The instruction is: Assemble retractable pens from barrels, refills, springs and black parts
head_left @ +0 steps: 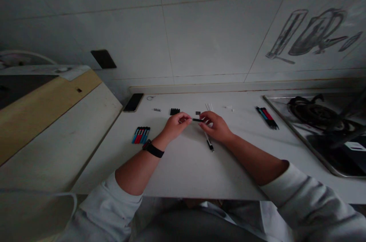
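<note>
Head view: white counter (177, 173) by tiled wall (206, 44), left fingers (185, 122), right fingers (205, 127) (both pinched) around a black tube (197, 120).

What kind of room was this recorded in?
Most likely a kitchen: a gas burner in a metal-rimmed hob on the right, a tiled wall with jug and cutlery pictures, and a white countertop.

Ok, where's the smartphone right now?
In the head view, the smartphone lies at the back left corner of the white countertop, near the wall ledge and beyond the row of blue and red pen barrels.
</note>
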Demonstrator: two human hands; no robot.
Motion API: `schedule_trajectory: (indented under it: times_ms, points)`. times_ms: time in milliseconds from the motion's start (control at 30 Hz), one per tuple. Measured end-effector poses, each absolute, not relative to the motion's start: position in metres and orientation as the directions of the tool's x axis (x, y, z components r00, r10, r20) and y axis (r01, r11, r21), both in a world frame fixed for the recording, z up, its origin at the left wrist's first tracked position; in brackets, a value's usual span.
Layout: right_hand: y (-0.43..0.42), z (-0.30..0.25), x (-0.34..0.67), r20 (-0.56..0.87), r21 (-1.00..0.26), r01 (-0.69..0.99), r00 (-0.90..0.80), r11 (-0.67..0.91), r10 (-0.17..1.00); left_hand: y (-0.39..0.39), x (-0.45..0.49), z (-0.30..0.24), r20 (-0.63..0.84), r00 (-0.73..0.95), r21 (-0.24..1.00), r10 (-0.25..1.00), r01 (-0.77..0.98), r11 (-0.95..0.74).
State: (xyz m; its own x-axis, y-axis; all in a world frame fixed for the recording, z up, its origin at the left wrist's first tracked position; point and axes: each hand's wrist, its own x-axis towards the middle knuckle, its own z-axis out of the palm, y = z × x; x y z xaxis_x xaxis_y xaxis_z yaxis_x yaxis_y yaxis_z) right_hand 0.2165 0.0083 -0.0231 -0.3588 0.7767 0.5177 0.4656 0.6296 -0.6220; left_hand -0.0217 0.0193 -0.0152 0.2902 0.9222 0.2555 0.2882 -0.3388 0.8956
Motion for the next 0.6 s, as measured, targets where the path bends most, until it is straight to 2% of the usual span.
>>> schedule_trajectory:
  times_ms: [600]
  points:
    - [0.0095,-0.0258,0.2176,0.506,-0.634,0.473,-0.345,0.612,0.790,0.0201,-0.0221,-0.0160,0.264,0.294,0.878,0.919,0.320,-0.355]
